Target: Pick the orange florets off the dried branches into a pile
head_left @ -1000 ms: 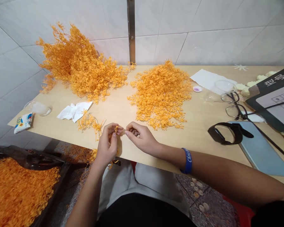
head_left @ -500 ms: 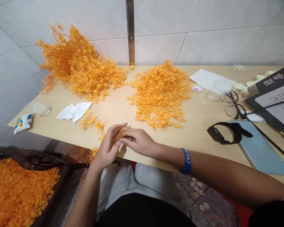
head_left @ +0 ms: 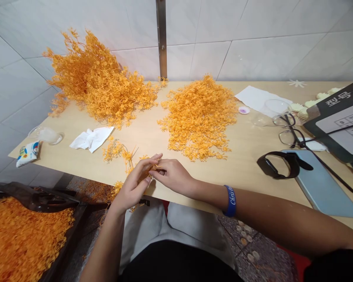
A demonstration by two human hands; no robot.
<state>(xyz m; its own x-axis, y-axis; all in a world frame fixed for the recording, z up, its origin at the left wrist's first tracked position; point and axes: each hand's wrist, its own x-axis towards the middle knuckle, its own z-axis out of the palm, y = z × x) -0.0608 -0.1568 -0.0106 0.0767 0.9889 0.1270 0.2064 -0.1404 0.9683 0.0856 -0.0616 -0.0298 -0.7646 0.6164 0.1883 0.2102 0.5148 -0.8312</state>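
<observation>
My left hand (head_left: 135, 182) is closed around a strand of orange plastic flower sprigs (head_left: 116, 150), which trails out behind it over the table. Against its fingertips, my right hand (head_left: 175, 174) pinches a small orange piece of the same strand; the fingers partly hide it. More of the orange sprigs (head_left: 117, 189) hang by the table's front edge, under my left wrist. Beyond my hands lies a flat heap of loose orange florets (head_left: 201, 117). A taller, tangled pile of orange sprigs (head_left: 97, 78) rises at the back left.
A crumpled tissue (head_left: 91, 139), a clear cup (head_left: 50, 135) and a small packet (head_left: 28, 153) lie at left. At right are eyeglasses (head_left: 291, 133), a black smart band (head_left: 278, 164), a light blue phone (head_left: 329, 188) and a dark box (head_left: 341, 121). A bin of orange pieces (head_left: 26, 239) stands below left.
My fingers have shifted slightly, bringing the left fingertips closer over the right. The trailing orange strand has been drawn a little to the right.
</observation>
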